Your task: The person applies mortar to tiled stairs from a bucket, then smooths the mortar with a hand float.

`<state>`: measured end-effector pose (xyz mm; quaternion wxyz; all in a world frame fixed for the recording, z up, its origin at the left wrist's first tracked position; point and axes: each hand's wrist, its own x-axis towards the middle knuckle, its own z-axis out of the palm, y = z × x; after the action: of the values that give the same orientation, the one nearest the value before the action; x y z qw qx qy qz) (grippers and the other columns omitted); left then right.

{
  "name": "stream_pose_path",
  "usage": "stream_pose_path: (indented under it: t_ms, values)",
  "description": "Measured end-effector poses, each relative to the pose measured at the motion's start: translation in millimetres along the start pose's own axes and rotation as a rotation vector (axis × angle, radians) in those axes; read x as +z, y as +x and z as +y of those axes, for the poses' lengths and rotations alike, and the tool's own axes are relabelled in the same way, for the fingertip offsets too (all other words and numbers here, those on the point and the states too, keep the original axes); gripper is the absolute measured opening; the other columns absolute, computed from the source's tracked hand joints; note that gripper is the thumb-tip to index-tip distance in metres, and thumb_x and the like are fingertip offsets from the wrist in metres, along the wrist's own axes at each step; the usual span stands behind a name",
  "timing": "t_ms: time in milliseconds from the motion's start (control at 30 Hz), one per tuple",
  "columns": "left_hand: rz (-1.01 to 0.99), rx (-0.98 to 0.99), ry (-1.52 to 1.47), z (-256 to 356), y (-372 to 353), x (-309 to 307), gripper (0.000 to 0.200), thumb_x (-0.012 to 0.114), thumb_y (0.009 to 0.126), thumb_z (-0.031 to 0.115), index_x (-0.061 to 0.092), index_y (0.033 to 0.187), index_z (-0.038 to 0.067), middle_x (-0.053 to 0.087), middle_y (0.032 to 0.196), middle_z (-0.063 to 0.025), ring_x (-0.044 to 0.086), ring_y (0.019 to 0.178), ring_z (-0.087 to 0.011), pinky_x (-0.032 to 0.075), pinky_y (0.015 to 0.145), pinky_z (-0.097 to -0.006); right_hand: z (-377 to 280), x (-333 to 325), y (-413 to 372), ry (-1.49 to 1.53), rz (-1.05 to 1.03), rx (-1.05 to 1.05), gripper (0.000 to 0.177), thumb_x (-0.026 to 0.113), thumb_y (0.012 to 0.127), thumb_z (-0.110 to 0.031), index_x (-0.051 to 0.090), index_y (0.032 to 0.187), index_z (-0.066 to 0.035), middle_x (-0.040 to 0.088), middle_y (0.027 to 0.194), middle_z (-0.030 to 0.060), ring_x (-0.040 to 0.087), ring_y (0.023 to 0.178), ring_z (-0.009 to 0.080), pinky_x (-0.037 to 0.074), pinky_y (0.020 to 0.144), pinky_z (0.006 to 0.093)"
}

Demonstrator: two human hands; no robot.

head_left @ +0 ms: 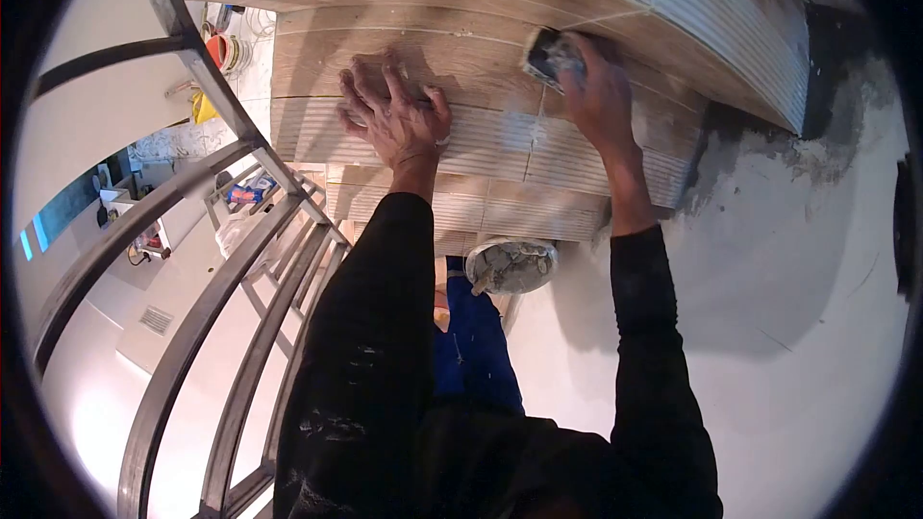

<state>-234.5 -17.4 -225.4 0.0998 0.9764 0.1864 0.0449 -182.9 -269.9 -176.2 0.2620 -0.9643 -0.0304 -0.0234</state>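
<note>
Stair tread: wood-look landmark.
Right hand: fingers curled round a dark block; fingertips partly hidden.
Dark block: on the tread's right part; underside hidden, type unclear.
Left hand: fingers spread on the tread's left part; palm hidden.
Railing: left of tread, cut off.

Room was brightly lit, light seemingly coming from left. Broad grey shadow lay across wall beside right arm. Left hand threw darker shadow onto step just beyond it. Glare burned pale surface behind railing to white. Black sleeve sank into near-solid darkness. Right hand looked slightly smeared; distant clutter turned soft. Wide lens bowed railing and step edges; black ring swallowed corners.
</note>
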Motion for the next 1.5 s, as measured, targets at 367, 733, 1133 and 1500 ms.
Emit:
stream_pose_path:
  t_ms: [367,733,1133,1500]
  values:
    - [-0.001,0.012,0.034,0,-2,3,0.082,0.066,0.083,0.047,0.041,0.159,0.027,0.029,0.167,-0.0198,0.019,0.156,-0.0436,0.016,0.119,-0.0698,16,-44,-59,0.905,-0.156,0.421,0.037,0.063,0.090,-0.012,0.069,0.125,0.001,0.073,0.112,0.0212,0.070,0.104,0.0293,0.052,0.097,0.0397]
    - [0.061,0.071,0.056,2,-2,3,0.077,0.058,0.085,0.048,0.045,0.156,0.020,0.033,0.165,-0.0213,0.024,0.155,-0.0424,0.019,0.118,-0.0650,67,-37,-58,-0.081,0.328,0.213,0.052,0.081,0.075,-0.015,0.068,0.124,-0.006,0.070,0.120,0.0163,0.063,0.110,0.0418,0.052,0.097,0.0492]
    - [0.098,0.102,0.095,1,-2,4,0.073,0.057,0.088,0.049,0.044,0.156,0.024,0.036,0.163,-0.0210,0.029,0.152,-0.0411,0.025,0.115,-0.0653,55,-71,-126,0.752,0.302,0.780,0.040,0.071,0.086,-0.024,0.067,0.122,-0.006,0.068,0.118,0.0119,0.067,0.106,0.0295,0.061,0.087,0.0414]
    - [0.080,0.100,0.111,-1,-3,7,0.076,0.058,0.087,0.049,0.043,0.157,0.022,0.035,0.163,-0.0216,0.026,0.154,-0.0422,0.022,0.117,-0.0656,49,8,-74,1.609,0.696,1.072,0.035,0.065,0.098,-0.024,0.061,0.126,-0.004,0.067,0.124,0.0102,0.069,0.111,0.0282,0.063,0.091,0.0506]
